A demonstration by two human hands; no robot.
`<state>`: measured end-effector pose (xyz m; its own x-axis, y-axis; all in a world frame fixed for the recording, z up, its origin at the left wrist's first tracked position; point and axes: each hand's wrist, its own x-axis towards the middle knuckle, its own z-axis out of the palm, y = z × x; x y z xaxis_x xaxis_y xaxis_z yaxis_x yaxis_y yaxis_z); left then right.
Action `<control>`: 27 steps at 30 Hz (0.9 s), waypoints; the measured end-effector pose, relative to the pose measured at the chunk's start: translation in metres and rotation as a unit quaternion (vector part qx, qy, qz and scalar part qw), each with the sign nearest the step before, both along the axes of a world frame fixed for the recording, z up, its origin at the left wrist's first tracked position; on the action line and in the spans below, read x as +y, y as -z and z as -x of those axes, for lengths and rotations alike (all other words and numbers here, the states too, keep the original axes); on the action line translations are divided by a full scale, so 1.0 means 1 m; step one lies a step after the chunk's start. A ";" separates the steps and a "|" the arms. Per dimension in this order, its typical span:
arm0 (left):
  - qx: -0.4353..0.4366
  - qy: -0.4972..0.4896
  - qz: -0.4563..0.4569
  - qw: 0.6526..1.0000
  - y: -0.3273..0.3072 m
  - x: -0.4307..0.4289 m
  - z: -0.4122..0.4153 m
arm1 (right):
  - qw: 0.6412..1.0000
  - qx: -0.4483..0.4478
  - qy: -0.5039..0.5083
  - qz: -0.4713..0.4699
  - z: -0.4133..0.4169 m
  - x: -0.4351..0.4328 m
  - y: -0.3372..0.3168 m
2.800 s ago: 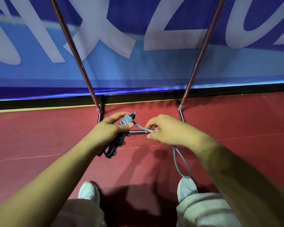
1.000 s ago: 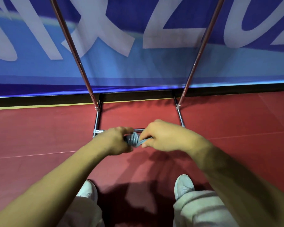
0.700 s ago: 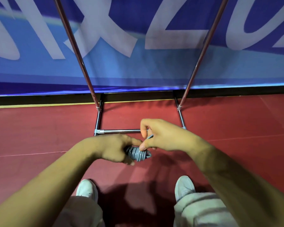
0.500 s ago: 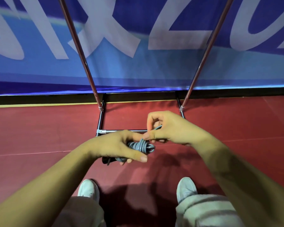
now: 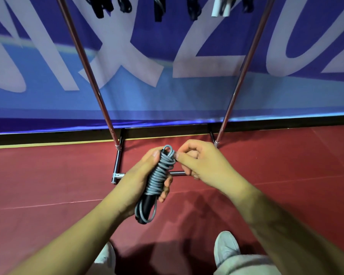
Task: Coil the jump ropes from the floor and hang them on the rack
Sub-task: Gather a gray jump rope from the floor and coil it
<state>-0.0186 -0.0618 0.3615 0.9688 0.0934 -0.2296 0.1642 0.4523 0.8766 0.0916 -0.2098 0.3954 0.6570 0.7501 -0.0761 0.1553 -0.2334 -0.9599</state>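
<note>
A grey jump rope (image 5: 158, 178) with black handles is wound into a tight bundle. My left hand (image 5: 139, 180) grips the bundle around its middle, held upright over the red floor. My right hand (image 5: 202, 163) pinches the rope's end at the top of the bundle, beside a small loop. The rack (image 5: 85, 62) stands just ahead, its two slanted metal poles rising from a base frame on the floor. Several coiled ropes (image 5: 158, 7) hang from its top, cut off by the frame edge.
A blue banner (image 5: 167, 76) with large white letters runs behind the rack. The rack's base bar (image 5: 117, 161) lies on the red floor just beyond my hands. My two white shoes (image 5: 225, 249) show at the bottom.
The loose rope tail has been wound fully round the bundle. The bundle has turned from lying sideways to upright. The view has tilted up, bringing the hung ropes into sight.
</note>
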 end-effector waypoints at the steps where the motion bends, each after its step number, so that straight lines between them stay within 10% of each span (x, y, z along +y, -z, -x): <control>1: -0.001 -0.007 0.006 1.000 0.000 -0.001 0.001 | 1.000 0.017 0.002 -0.012 0.000 -0.001 -0.002; 8: 0.006 -0.028 0.082 0.996 -0.014 -0.005 0.011 | 0.953 0.239 -0.060 -0.175 0.002 -0.003 -0.008; 27: 0.022 0.058 0.165 0.984 -0.010 0.004 0.012 | 0.914 0.323 -0.033 -0.245 0.005 0.005 -0.007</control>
